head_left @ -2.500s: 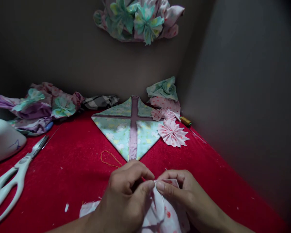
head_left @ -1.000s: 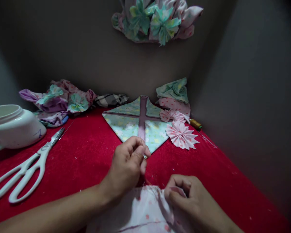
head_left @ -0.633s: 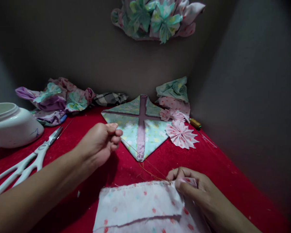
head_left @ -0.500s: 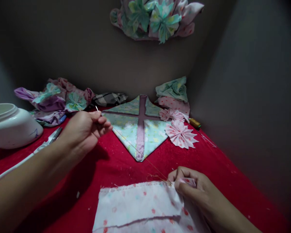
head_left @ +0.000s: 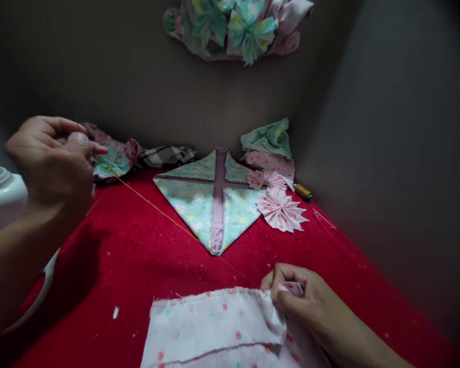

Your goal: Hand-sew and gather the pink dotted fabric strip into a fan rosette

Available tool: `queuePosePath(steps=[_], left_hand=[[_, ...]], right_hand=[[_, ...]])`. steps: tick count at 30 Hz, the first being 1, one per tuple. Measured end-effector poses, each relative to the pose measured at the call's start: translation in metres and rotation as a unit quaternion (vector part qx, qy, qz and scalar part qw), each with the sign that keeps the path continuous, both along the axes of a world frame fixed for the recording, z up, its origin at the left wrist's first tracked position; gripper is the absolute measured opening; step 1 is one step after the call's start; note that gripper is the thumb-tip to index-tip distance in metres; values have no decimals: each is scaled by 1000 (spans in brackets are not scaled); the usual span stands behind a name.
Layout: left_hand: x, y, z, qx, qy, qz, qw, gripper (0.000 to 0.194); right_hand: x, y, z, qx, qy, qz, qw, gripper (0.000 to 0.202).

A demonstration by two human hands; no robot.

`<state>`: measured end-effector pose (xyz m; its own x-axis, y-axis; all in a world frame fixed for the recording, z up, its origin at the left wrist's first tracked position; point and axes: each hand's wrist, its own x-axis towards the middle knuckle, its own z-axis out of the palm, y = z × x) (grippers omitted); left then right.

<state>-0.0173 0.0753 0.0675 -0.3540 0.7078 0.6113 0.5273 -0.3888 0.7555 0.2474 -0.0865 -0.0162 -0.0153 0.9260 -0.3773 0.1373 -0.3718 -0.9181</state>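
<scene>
My right hand (head_left: pixel 299 294) pinches the top right corner of a white cloth with red dots (head_left: pixel 203 322) at the bottom of the view. A row of stitches runs along the cloth's upper edge. From that corner a thin orange-brown thread (head_left: pixel 157 208) stretches taut, up and left across the red table cover. Its other end reaches my left hand (head_left: pixel 57 163), raised at the left with thumb and forefinger pinched. The sewing needle seen there half a second ago is hidden by the fingers now.
Beyond the hands lies a folded mint cloth with a mauve cross (head_left: pixel 191 204). Pink dotted rosettes (head_left: pixel 281 209) and a thread spool (head_left: pixel 302 192) sit on its right. A white pot (head_left: pixel 3 197) stands left, partly behind my arm. Bundled fabrics (head_left: pixel 115 161) line the wall.
My left hand has swung up and left, turning over, drawing the thread out longer. My right hand still holds the cloth in nearly the same spot. The view has shifted slightly.
</scene>
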Motion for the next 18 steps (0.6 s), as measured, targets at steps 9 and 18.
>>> queuePosePath(steps=[9,18], left_hand=[[27,-61,-38,-331,215,-339,854,15],[-9,-123,-68,-403,300,-301,811,20]], right_hand=[[7,0,-3,-11,5,10,1000,28],[3,4,0,22,-114,8,993,30]])
